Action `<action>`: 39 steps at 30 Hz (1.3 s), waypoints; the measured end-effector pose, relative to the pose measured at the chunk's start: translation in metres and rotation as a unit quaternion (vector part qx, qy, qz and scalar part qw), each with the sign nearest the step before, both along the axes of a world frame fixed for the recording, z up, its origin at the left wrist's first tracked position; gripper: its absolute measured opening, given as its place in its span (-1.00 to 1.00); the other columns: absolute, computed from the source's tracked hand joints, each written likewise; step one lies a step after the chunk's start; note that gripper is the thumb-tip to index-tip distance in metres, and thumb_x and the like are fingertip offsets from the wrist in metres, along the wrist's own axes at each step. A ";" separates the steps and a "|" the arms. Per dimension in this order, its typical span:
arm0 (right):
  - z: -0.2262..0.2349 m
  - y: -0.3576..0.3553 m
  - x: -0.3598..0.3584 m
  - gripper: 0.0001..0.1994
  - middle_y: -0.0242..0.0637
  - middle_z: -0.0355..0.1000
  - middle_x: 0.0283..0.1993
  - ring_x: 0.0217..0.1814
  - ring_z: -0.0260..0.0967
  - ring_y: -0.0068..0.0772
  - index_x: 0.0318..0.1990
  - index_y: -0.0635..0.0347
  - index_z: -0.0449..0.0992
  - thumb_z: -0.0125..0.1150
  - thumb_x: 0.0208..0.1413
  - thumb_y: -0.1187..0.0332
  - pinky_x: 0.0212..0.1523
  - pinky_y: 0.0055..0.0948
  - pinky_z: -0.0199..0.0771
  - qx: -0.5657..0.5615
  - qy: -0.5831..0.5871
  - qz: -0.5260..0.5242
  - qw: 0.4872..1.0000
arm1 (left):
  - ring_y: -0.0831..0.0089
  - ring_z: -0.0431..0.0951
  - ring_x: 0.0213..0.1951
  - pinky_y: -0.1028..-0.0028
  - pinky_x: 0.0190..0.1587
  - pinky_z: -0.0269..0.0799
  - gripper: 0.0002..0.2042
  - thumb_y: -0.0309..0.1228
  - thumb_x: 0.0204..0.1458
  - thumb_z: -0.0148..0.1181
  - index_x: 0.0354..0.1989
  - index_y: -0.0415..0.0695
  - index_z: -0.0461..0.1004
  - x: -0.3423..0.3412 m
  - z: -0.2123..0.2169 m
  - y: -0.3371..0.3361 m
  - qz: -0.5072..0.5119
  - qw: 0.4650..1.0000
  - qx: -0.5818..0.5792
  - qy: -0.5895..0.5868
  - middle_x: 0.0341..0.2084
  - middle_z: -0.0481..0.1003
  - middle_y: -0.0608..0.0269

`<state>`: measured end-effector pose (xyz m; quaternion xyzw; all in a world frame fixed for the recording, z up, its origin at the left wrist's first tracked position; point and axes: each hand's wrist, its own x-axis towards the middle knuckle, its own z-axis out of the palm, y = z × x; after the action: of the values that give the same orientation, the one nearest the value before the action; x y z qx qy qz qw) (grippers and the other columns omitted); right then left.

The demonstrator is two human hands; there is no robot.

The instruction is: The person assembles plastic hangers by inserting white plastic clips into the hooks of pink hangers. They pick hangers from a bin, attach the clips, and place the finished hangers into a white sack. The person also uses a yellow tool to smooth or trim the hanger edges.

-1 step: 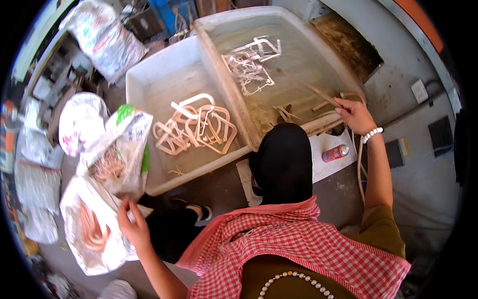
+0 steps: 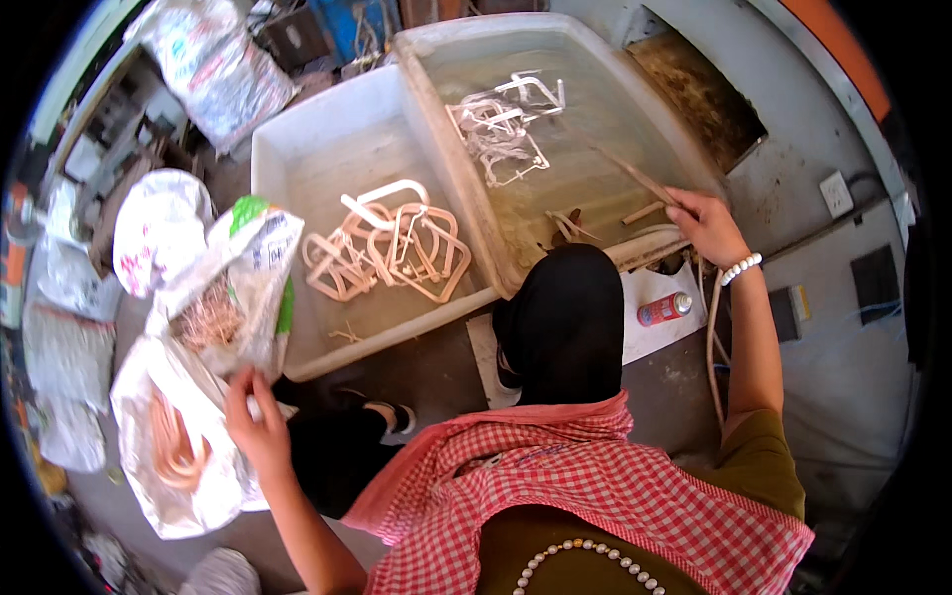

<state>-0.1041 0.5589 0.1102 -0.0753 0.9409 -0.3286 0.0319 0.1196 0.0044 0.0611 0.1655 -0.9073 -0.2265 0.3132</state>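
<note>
Nearest, the left hand [image 2: 258,421] curls beside the edge of a white sack [image 2: 216,412]; whether it grips anything, I cannot tell. Beyond, peach frames [image 2: 399,238] crowd the left tub's [image 2: 332,154] near half, its far half open. The right hand [image 2: 706,223] pinches a stick [image 2: 643,178] at the right tub's [image 2: 650,245] near-right corner, slanting across open water toward white frames [image 2: 506,116].

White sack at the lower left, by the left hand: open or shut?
Open: the white sack's mouth is spread wide, and pinkish loops show inside it.
</note>
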 end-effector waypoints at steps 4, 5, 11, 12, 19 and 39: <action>0.018 -0.094 -0.028 -0.56 -0.49 0.31 -0.50 -0.64 0.07 -0.72 0.25 0.04 0.25 0.00 0.19 0.36 -0.66 -0.66 0.09 -0.229 -0.195 -0.035 0.953 | 0.17 0.50 -0.34 0.31 -0.17 0.38 -0.86 -0.55 0.03 0.09 -0.24 -0.27 0.49 -0.072 0.003 0.005 -0.118 0.992 -0.031 0.035 -0.37 0.52 0.04; 0.008 -0.121 -0.034 -0.52 -0.48 0.31 -0.51 -0.66 0.02 -0.71 0.29 -0.06 0.19 -0.02 0.19 0.37 -0.68 -0.68 0.02 -0.271 -0.234 -0.039 0.933 | 0.17 0.51 -0.34 0.28 -0.12 0.37 -0.85 -0.53 0.02 0.09 -0.23 -0.25 0.49 -0.085 -0.004 0.005 -0.128 0.991 -0.029 0.033 -0.38 0.52 0.06; -0.112 -0.245 -0.038 -0.44 -0.37 0.31 -0.51 -0.68 0.08 -0.60 0.35 -0.07 0.07 -0.07 0.16 0.43 -0.70 -0.57 0.12 -0.160 -0.273 0.005 0.949 | 0.20 0.53 -0.29 0.11 0.08 0.23 -0.82 -0.42 0.01 0.10 -0.20 -0.14 0.48 -0.116 -0.066 -0.018 -0.142 0.977 0.000 -0.161 -0.36 0.54 0.14; -0.135 -0.255 -0.036 -0.44 -0.32 0.34 -0.50 -0.65 0.16 -0.55 0.34 -0.05 0.07 -0.08 0.15 0.44 -0.69 -0.51 0.18 -0.124 -0.272 0.001 0.954 | 0.16 0.53 -0.26 0.07 0.07 0.24 -0.80 -0.41 -0.01 0.12 -0.19 -0.12 0.49 -0.119 -0.073 -0.027 -0.161 0.969 0.007 -0.185 -0.35 0.54 0.11; -0.217 -0.280 -0.021 -0.57 0.10 0.44 -0.05 0.05 0.40 0.00 0.17 0.20 0.27 -0.06 0.11 0.37 0.00 -0.14 0.40 0.371 -0.238 0.121 0.890 | 0.20 0.55 -0.38 0.08 0.13 0.21 -0.78 -0.40 0.03 0.13 -0.14 -0.16 0.48 -0.120 -0.051 -0.057 -0.104 0.978 -0.011 -0.180 -0.41 0.55 0.09; -0.402 -0.399 -0.061 -0.58 -0.05 0.52 -0.35 -0.29 0.49 -0.06 -0.23 0.31 0.47 0.18 0.00 0.05 -0.22 -0.21 0.45 -0.045 -0.222 0.146 0.963 | 0.01 0.50 -0.30 0.19 -0.24 0.41 -0.79 -0.45 -0.05 0.17 -0.21 -0.22 0.47 -0.122 -0.058 -0.066 -0.156 0.960 0.014 -0.232 -0.36 0.50 0.01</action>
<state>-0.1646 0.1598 -0.2918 -0.1386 0.8732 -0.3711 0.2839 -0.0027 -0.0615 0.0028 0.0747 -0.9664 -0.2405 0.0523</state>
